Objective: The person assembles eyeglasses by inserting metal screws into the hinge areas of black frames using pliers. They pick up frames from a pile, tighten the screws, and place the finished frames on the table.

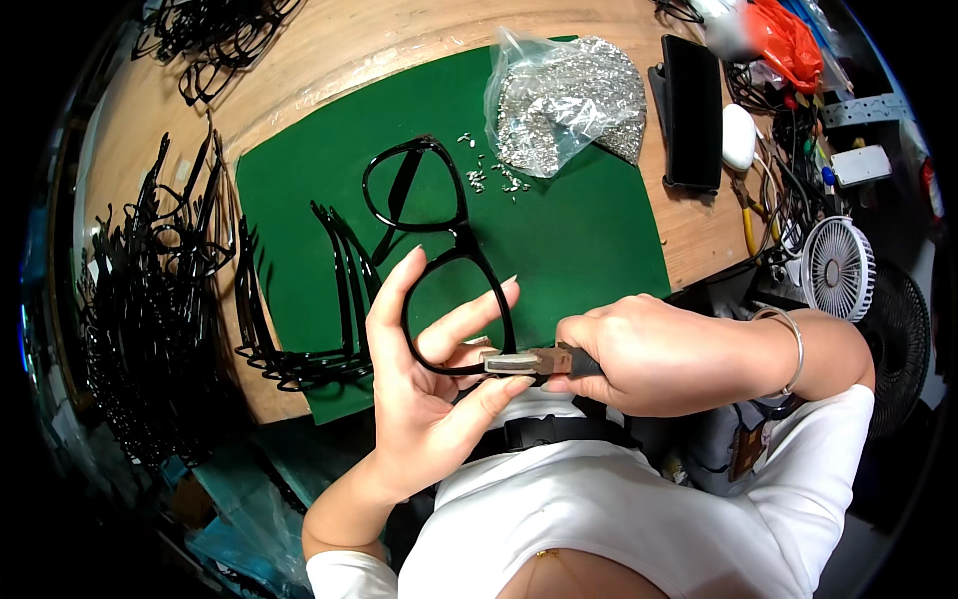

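Observation:
A black eyeglass frame (462, 243) is held by my left hand (424, 399), whose fingers and thumb close round its nearer rim. Its farther rim stretches away over the green mat. My right hand (639, 354) grips a pair of pliers (529, 361) with a dark handle. The pliers' jaws meet the frame at its near outer corner, close to my left thumb. Whether a small part sits between the jaws is hidden. Beyond the frame, several tiny silver metal pieces (477, 180) lie scattered beside a clear plastic bag (569, 105) full of the same pieces.
Black eyeglass frames stand in a row (344, 290) on the green mat (589, 250). A dense pile of frames (150, 329) fills the left, with more frames (215, 45) at the far left. To the right are a black phone (691, 115), tangled cables, and a white fan (838, 268).

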`<action>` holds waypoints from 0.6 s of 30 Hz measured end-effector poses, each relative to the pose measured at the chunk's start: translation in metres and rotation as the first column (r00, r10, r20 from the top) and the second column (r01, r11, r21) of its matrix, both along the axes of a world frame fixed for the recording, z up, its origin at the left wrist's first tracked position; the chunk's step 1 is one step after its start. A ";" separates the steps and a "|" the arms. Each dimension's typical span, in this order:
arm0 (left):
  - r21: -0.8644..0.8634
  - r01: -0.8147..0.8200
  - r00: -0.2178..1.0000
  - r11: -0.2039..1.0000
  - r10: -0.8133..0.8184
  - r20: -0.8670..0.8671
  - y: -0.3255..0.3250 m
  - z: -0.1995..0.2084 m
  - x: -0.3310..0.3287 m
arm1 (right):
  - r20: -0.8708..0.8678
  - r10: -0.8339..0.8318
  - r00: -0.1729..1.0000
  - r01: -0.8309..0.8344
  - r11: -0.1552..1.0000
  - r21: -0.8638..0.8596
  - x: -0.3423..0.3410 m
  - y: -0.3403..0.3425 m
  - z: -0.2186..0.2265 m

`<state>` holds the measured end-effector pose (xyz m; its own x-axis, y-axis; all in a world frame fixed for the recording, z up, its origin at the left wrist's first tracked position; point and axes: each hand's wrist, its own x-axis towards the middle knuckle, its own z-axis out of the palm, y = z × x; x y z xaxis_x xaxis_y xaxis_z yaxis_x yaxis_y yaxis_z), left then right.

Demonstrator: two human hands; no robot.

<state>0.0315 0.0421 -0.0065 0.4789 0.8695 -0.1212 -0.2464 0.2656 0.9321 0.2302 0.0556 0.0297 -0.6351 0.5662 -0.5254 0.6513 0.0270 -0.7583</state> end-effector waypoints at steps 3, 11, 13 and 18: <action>-0.016 0.005 1.000 1.000 -0.006 -0.014 0.004 0.002 -0.002 | -0.051 -0.018 0.999 0.006 0.972 -0.233 0.006 0.011 0.002; -0.040 -0.038 0.999 0.998 0.038 -0.002 0.009 0.002 0.000 | -0.170 -0.225 0.960 0.211 0.973 -0.096 0.017 0.007 -0.045; 0.096 0.000 0.999 0.995 -0.004 0.036 0.005 -0.003 -0.011 | -0.119 -0.248 0.961 0.253 0.967 0.031 0.020 0.008 -0.052; -0.183 -0.226 0.876 0.957 0.282 0.391 -0.023 0.009 -0.019 | -0.051 -0.370 0.928 0.346 0.801 0.488 0.011 0.042 -0.081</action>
